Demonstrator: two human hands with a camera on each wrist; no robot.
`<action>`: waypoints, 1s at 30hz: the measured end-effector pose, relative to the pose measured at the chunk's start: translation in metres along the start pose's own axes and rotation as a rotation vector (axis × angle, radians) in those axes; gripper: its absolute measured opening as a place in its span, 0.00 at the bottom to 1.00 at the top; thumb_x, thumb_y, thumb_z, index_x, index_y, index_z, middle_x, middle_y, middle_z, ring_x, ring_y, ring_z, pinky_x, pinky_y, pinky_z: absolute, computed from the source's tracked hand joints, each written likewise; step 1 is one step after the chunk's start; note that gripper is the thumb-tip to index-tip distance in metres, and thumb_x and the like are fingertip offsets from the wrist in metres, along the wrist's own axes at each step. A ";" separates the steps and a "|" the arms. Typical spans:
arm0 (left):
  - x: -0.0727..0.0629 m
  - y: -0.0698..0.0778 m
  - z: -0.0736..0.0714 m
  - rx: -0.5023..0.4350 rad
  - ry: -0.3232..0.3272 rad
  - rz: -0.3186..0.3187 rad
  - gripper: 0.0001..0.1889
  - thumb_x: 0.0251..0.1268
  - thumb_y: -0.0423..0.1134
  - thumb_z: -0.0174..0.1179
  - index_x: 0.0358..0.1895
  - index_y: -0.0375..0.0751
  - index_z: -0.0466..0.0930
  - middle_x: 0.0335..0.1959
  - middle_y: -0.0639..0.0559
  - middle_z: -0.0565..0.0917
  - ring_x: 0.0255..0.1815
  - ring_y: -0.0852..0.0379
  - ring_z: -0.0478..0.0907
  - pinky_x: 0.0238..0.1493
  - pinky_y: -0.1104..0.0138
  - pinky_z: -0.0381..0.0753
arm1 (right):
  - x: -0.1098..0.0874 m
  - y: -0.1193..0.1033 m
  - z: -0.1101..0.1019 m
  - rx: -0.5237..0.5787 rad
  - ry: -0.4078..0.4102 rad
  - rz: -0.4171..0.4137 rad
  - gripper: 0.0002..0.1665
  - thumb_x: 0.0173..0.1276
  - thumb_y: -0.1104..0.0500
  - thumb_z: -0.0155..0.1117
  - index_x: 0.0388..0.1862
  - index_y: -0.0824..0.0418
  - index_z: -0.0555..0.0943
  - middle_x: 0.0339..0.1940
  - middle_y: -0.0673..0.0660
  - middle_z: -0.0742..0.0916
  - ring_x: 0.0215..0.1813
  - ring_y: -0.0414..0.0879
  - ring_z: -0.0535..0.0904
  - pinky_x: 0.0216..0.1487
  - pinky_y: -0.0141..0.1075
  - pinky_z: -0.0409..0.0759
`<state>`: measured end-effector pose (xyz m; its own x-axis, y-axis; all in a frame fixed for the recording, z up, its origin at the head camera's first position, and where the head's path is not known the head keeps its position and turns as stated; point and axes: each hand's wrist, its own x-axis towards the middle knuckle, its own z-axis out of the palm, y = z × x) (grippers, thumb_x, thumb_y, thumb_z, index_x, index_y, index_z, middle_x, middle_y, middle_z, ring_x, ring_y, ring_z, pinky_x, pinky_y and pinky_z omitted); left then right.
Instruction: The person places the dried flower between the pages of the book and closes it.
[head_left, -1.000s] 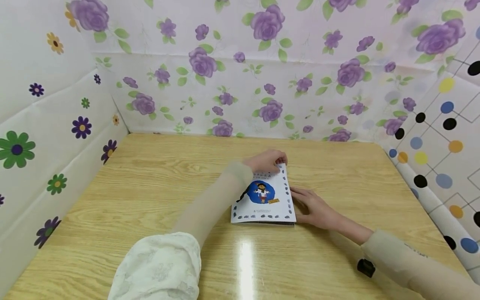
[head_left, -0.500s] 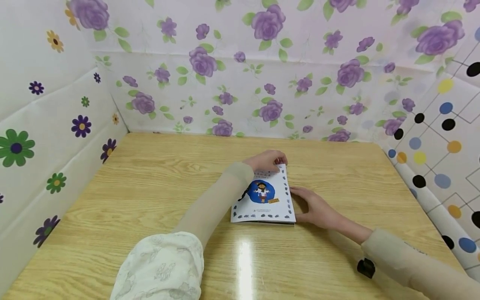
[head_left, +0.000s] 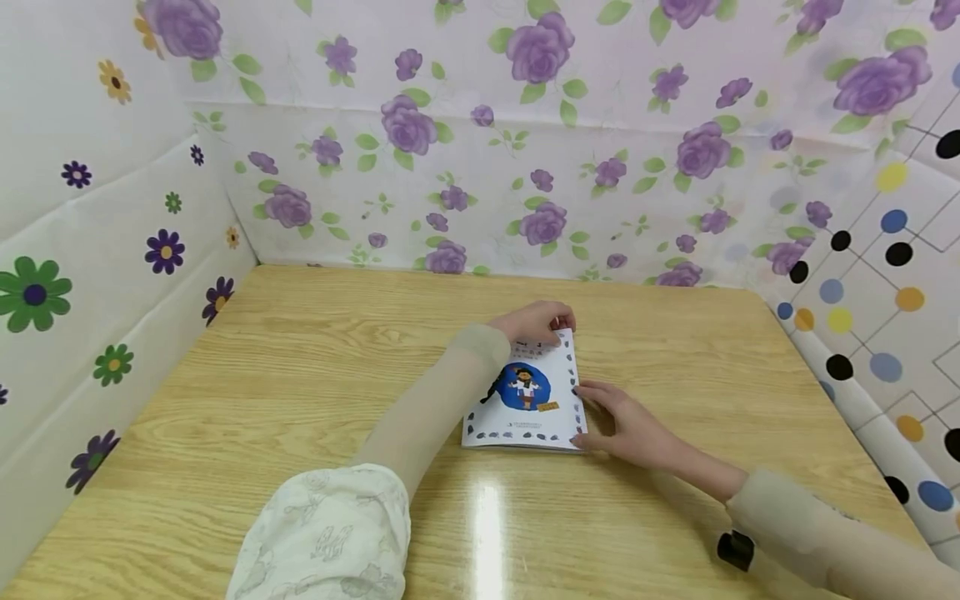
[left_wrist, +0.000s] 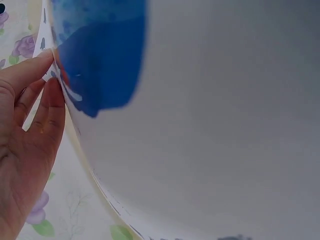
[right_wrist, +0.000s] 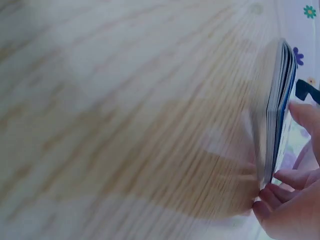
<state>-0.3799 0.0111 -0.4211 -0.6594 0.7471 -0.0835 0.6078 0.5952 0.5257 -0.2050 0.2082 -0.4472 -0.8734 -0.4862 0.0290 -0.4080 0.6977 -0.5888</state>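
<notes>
A thin white picture book lies closed on the wooden table. Its cover carries a blue circle with a cartoon figure and a border of small dark marks. At the book's far right corner, my left hand pinches the edge between thumb and fingers. That forearm hides the book's left part. My right hand touches the right edge, thumb near the close corner and forefinger higher up. In the right wrist view, the thumb rests against the cover side, and the other fingertips meet the page edges.
A flower-print cloth hangs behind the table. Another flowered cloth is at the left, and a dotted cloth at the right. A small black piece sits by the right forearm.
My right fingertips have moved from beside the book onto its right cover edge. The cover's near edge has come down, narrowing the dark gap beneath it. My left hand stays at the far corner.
</notes>
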 end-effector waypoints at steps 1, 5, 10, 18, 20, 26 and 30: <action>0.000 0.000 0.000 0.000 0.002 -0.001 0.15 0.68 0.31 0.60 0.56 0.40 0.77 0.53 0.45 0.80 0.53 0.52 0.76 0.57 0.64 0.76 | 0.000 -0.001 0.001 -0.013 0.000 0.002 0.46 0.61 0.43 0.72 0.72 0.63 0.68 0.74 0.67 0.70 0.75 0.66 0.63 0.73 0.61 0.63; 0.000 0.001 0.000 -0.001 0.006 -0.005 0.15 0.68 0.31 0.60 0.57 0.40 0.77 0.53 0.45 0.81 0.52 0.52 0.76 0.57 0.63 0.76 | 0.001 -0.004 0.003 -0.038 -0.001 0.017 0.52 0.56 0.39 0.75 0.73 0.63 0.67 0.74 0.68 0.69 0.75 0.67 0.62 0.71 0.63 0.64; -0.003 0.002 0.000 0.015 -0.017 -0.014 0.18 0.70 0.33 0.59 0.61 0.41 0.76 0.58 0.45 0.79 0.58 0.51 0.76 0.61 0.62 0.75 | 0.001 -0.006 0.004 -0.032 0.003 0.011 0.54 0.53 0.42 0.78 0.73 0.64 0.68 0.75 0.68 0.68 0.75 0.68 0.61 0.71 0.63 0.64; -0.011 0.008 -0.005 0.049 -0.069 -0.036 0.24 0.69 0.32 0.60 0.67 0.42 0.73 0.67 0.46 0.74 0.67 0.50 0.73 0.68 0.62 0.73 | 0.000 -0.004 0.005 -0.021 0.008 0.018 0.53 0.53 0.44 0.79 0.73 0.64 0.67 0.75 0.67 0.67 0.75 0.66 0.61 0.71 0.62 0.64; -0.013 0.010 -0.007 0.061 -0.086 -0.041 0.26 0.68 0.32 0.61 0.69 0.42 0.71 0.68 0.47 0.74 0.67 0.50 0.72 0.69 0.62 0.72 | 0.000 -0.004 0.005 -0.021 0.003 0.025 0.54 0.53 0.43 0.78 0.74 0.64 0.66 0.76 0.67 0.67 0.76 0.67 0.61 0.72 0.62 0.64; -0.025 0.011 -0.015 0.140 -0.152 -0.071 0.28 0.66 0.36 0.64 0.70 0.47 0.71 0.71 0.49 0.71 0.71 0.51 0.68 0.72 0.61 0.68 | 0.000 -0.003 0.004 -0.032 -0.001 0.034 0.56 0.53 0.41 0.78 0.75 0.63 0.64 0.76 0.67 0.66 0.76 0.67 0.60 0.71 0.62 0.64; -0.033 0.009 -0.019 0.171 -0.195 -0.072 0.28 0.67 0.38 0.63 0.70 0.50 0.70 0.73 0.48 0.68 0.72 0.50 0.66 0.73 0.58 0.67 | 0.000 -0.002 0.004 -0.042 -0.002 0.032 0.57 0.53 0.40 0.77 0.75 0.62 0.64 0.76 0.66 0.66 0.76 0.67 0.61 0.71 0.63 0.64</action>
<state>-0.3609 -0.0134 -0.3979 -0.6161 0.7339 -0.2860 0.6391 0.6780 0.3632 -0.2033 0.2046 -0.4487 -0.8858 -0.4640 0.0092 -0.3905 0.7346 -0.5548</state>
